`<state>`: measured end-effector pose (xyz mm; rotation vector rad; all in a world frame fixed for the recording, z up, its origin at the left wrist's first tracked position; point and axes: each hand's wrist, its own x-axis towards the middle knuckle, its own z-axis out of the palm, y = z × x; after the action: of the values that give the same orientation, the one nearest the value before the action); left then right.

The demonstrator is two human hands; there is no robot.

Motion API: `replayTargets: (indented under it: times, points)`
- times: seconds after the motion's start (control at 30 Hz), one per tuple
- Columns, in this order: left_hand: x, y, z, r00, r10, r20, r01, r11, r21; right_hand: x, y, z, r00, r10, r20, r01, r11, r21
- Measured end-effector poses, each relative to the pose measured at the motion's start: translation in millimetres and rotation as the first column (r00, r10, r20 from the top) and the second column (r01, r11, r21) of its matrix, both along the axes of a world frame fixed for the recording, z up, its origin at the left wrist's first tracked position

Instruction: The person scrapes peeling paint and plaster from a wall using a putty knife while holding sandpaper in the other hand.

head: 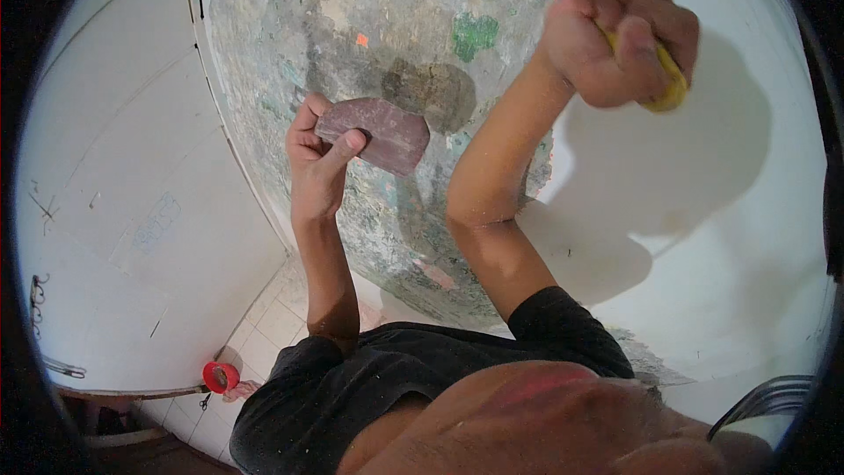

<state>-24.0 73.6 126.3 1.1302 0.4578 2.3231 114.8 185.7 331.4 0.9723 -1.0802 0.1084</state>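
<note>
My left hand point(320, 152) holds a worn, reddish-brown piece of sandpaper point(389, 135), thumb in front and fingers behind. It is in front of a wall stripped to rough grey plaster point(395, 26), with green and orange paint flecks. Up at the right, my right hand point(623, 33) is wrapped around the yellow handle point(672, 82) of a hand tool. The hand is blurred, and the tool's working end is mostly hidden near the top edge, by the border between bare plaster and white paint point(712, 165).
A white panel point(151, 165) with scribbles and writing stands at the left. Below on the tiled floor point(270, 323) are a red bowl point(219, 377), scissors point(205, 401) and a pinkish cloth point(241, 390). Curved metal tubing point(765, 396) shows at the lower right.
</note>
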Motion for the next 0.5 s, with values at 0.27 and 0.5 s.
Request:
replayTargets:
  times: [0.27,0.5]
  points:
    - [1.6,6.9,-1.1,0.998,-0.054,-0.036,0.054,0.998,0.011,-7.0,-0.8,2.0,0.999,-0.029,-0.031,0.029,1.000,-0.010]
    - [1.7,0.5,1.8,0.998,-0.048,-0.036,0.049,0.998,0.037,10.8,2.8,6.1,0.987,0.033,-0.159,-0.014,0.993,0.118]
